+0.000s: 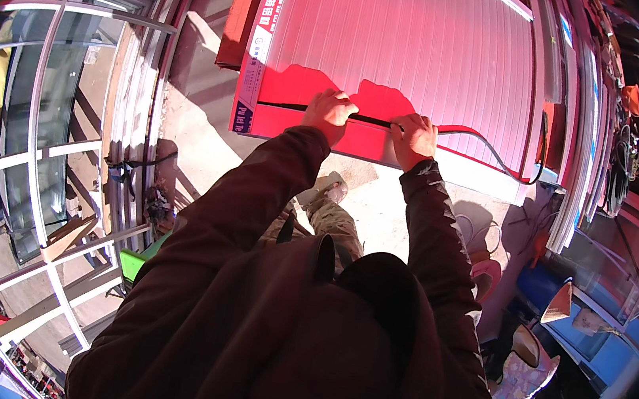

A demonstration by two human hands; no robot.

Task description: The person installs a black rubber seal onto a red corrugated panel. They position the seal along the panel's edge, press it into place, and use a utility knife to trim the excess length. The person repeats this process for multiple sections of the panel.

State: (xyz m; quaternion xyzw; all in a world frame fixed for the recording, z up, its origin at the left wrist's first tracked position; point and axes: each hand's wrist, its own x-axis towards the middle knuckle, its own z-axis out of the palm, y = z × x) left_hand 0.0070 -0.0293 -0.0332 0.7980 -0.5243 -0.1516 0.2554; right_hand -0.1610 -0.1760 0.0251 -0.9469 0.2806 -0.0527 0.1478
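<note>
Hands, two: left hand point(331, 113) and right hand point(414, 141), each with fingers closed on the black strip point(373, 121). Black strip, one: across the panel's near end, tail looping rightward. Ribbed panel point(402, 42), pinkish-red; left border point(262, 33) lettered, white and blue. Beyond: red beam point(245, 7), one, left; white window frame point(46, 86), farther left; dark coiled cable point(620, 165), right.

We can make out blocky characters down the pale strip point(268, 22) on the ribbed red panel's point(433, 54) left edge, plus finer print below and light lettering on a dark-blue corner patch point(242, 118).
</note>
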